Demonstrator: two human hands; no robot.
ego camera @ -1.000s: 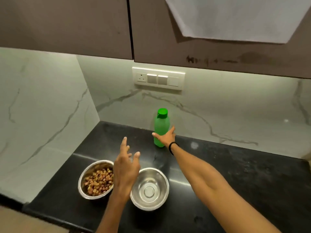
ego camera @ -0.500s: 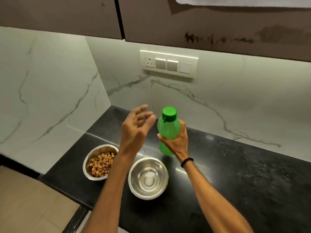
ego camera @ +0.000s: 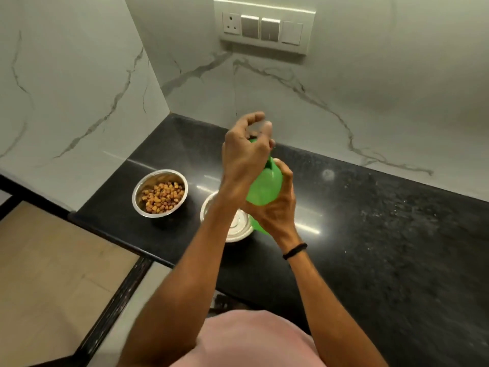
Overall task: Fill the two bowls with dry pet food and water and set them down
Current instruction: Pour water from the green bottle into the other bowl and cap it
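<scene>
I see two bowls by the worktop (ego camera: 383,234) edge, kibble bowl (ego camera: 160,192) and empty bowl (ego camera: 238,227); right hand (ego camera: 275,210) grips one green bottle (ego camera: 264,189); left hand (ego camera: 246,152) curled atop, hold unclear; room rightward.

Black wristband (ego camera: 295,251), pink top (ego camera: 246,340) (probably shirt)

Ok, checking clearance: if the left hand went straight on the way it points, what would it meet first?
Probably the top of the green bottle, under the left hand; beyond that, the marble wall. Depth unclear.
</scene>
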